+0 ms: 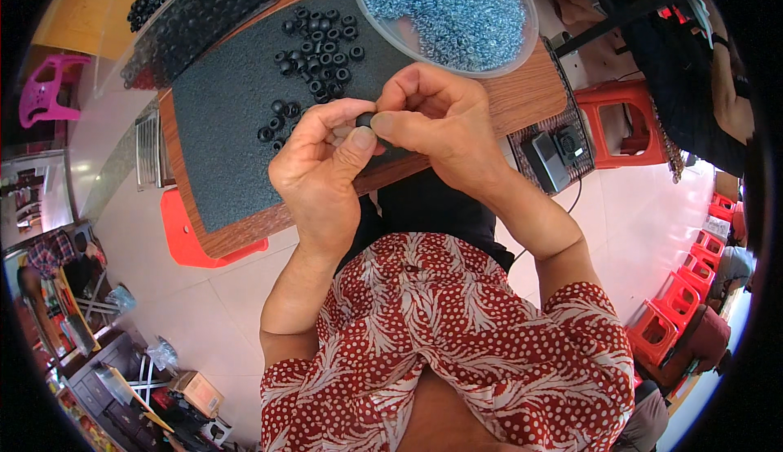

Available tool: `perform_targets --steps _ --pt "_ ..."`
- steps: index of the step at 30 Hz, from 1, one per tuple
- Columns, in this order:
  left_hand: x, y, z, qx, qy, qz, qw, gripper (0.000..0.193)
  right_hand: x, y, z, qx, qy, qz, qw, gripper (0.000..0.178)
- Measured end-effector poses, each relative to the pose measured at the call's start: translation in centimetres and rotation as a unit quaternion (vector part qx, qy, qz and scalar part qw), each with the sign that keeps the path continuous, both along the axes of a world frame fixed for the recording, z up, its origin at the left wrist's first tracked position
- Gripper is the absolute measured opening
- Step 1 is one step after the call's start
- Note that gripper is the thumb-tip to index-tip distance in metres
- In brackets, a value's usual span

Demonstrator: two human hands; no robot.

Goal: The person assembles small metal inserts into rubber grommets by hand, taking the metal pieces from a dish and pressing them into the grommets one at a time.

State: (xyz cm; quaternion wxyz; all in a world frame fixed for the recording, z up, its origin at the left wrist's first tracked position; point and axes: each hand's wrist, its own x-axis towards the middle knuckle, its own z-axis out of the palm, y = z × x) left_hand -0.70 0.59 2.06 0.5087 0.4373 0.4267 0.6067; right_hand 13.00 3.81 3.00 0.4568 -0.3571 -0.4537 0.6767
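Observation:
Above the near edge of the dark mat, my two hands meet fingertip to fingertip. Between them is a small round black bead (366, 118), partly covered by the fingers. My left hand (320, 152) pinches it from one side with thumb and forefinger. From the other side, my right hand (444, 121) closes its thumb and forefinger on it. Any thread or needle there is too small to make out. Loose black beads (318, 52) lie scattered on the grey textured mat (220, 142) just beyond my left hand, some of them showing holes.
A round clear tub (528, 40) of tiny blue beads stands at the table's far right. A clear box (196, 19) of black beads is at the far left. Red stools (624, 126) stand beside the wooden table (542, 97); another person's arm (730, 85) shows at right.

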Motion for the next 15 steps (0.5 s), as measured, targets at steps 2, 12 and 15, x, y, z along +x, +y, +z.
perform_targets --steps 2,12,15 --pt "0.3 -0.2 0.4 -0.037 -0.072 -0.010 0.997 0.016 0.1 -0.2 0.1 -0.004 0.003 -0.010 1.000 0.012" --pt "-0.1 -0.1 -0.4 0.079 0.131 0.042 0.987 0.017 0.0 -0.7 -0.6 0.097 -0.039 -0.053 0.993 0.013" --pt "-0.1 -0.3 -0.6 0.089 0.163 0.053 0.981 0.015 0.3 -0.9 -0.7 0.187 -0.122 -0.053 0.973 0.015"
